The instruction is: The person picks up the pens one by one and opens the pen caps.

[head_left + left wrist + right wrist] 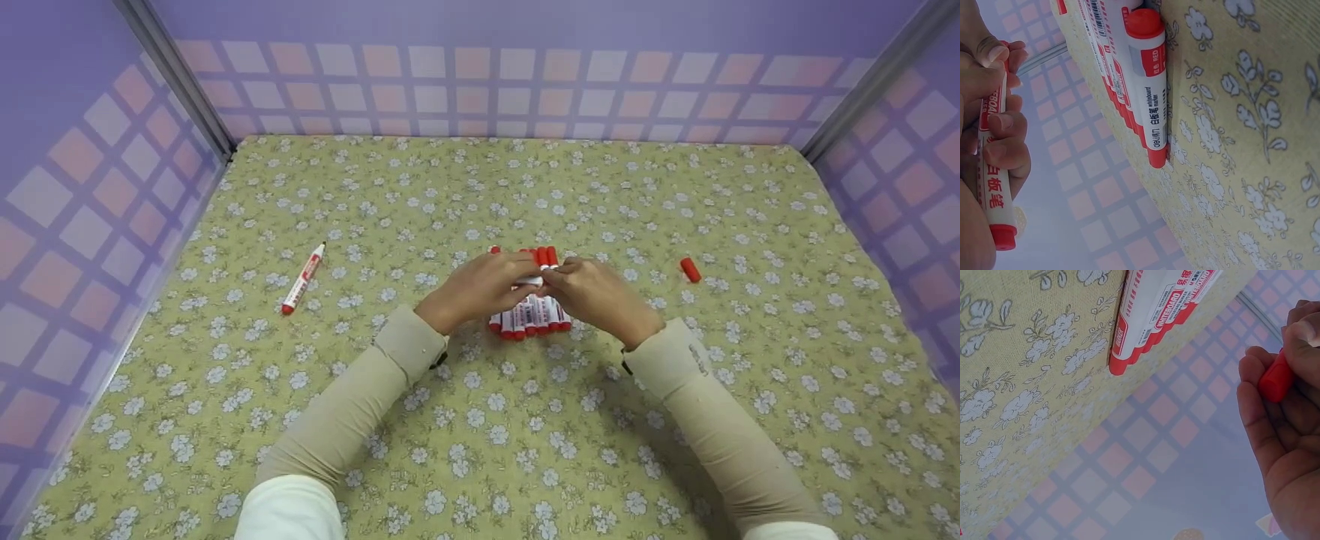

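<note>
The left hand's grip [480, 285] is curled around a slim white plastic whiteboard marker [997, 180] with red printing and a red end plug, held above the middle of a counter [480, 465] covered in yellow-green cloth with white flowers. By the right hand's grip [600, 296], a smooth red plastic cap [1276, 382] is pinched at the marker's other end; whether the cap is seated on the barrel is hidden by the fingers. Beneath both hands, a row of white, red-capped markers [531, 316] is laid side by side, the caps pointed at the counter's far edge and the red plugs at its near edge. Toward the counter's left edge, an uncapped white marker [304, 280] with a dark tip and a red plug is set slantwise, its tip turned to the far edge. Toward the right edge, a loose red cylindrical cap [691, 270] is seen on its side, well apart from the row. Both forearms are covered by beige sleeves [356, 416]. The counter is bordered at its far, left and right edges by purple panels [480, 22] patterned with pink and white squares.
</note>
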A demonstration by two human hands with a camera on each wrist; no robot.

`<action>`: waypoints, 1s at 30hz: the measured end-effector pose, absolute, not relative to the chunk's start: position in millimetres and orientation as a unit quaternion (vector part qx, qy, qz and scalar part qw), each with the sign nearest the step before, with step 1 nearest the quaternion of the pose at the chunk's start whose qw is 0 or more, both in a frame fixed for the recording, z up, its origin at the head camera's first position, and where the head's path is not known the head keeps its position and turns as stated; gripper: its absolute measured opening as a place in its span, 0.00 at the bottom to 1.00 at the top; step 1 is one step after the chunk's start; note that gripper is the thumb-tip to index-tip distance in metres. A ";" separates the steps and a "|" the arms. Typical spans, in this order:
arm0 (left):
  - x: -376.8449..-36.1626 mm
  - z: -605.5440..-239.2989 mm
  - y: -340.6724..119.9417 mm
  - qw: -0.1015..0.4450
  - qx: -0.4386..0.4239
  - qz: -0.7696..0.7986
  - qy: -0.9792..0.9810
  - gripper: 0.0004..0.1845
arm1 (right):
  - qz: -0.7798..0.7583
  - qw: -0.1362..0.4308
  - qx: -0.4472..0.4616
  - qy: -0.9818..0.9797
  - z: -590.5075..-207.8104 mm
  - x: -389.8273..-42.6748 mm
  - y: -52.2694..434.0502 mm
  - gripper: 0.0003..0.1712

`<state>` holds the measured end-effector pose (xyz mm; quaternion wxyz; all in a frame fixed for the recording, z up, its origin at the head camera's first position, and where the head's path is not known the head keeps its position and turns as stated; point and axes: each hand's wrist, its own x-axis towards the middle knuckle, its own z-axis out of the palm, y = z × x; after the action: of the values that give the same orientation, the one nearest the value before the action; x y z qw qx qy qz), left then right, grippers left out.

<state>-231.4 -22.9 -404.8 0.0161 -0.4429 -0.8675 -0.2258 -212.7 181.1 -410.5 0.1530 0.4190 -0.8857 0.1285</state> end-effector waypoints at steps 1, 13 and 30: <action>-231.1 -404.3 -22.8 0.017 -0.443 -0.225 -0.868 0.11 | 0.129 0.155 0.419 -0.885 -410.5 -212.5 181.3 0.06; -230.8 -403.9 -20.8 0.002 -0.429 -0.239 -0.871 0.11 | 0.100 0.211 0.424 -0.875 -413.6 -210.5 181.4 0.07; -228.7 -401.7 -22.1 -0.001 -0.433 -0.234 -0.871 0.13 | 0.094 0.188 0.425 -0.880 -406.1 -207.4 182.8 0.05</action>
<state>-228.7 -22.1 -401.7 -0.0005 -0.4329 -0.8706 -0.2338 -207.4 182.8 -406.1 0.1879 0.4251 -0.8804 0.0943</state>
